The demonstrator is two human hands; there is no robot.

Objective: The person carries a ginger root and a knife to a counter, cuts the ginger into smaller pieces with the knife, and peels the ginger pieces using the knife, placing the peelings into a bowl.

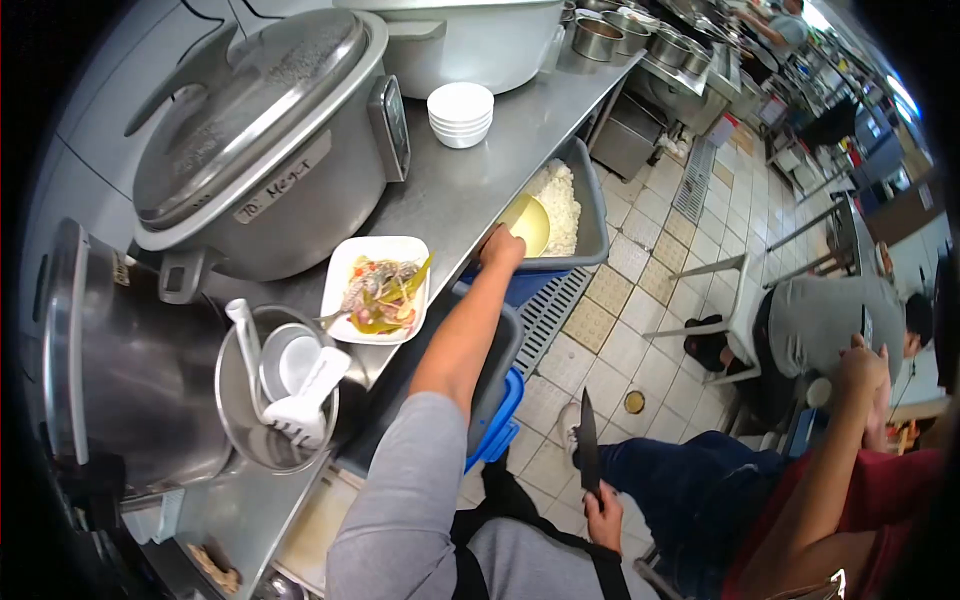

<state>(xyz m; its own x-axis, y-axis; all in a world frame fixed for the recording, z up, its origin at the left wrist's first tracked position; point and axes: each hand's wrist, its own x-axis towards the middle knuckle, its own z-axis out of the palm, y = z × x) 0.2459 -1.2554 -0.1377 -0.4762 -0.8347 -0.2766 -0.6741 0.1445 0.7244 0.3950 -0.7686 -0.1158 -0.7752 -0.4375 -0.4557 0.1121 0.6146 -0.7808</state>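
We have the grey bin far and right of our left hand, the nearer one, with crumbly white food heaped inside. Between hand and heap sits the yellow bowl, its near-left edge grasped by our left fingers. Near and right, our right hand grips a knife, its long axis pointing far.
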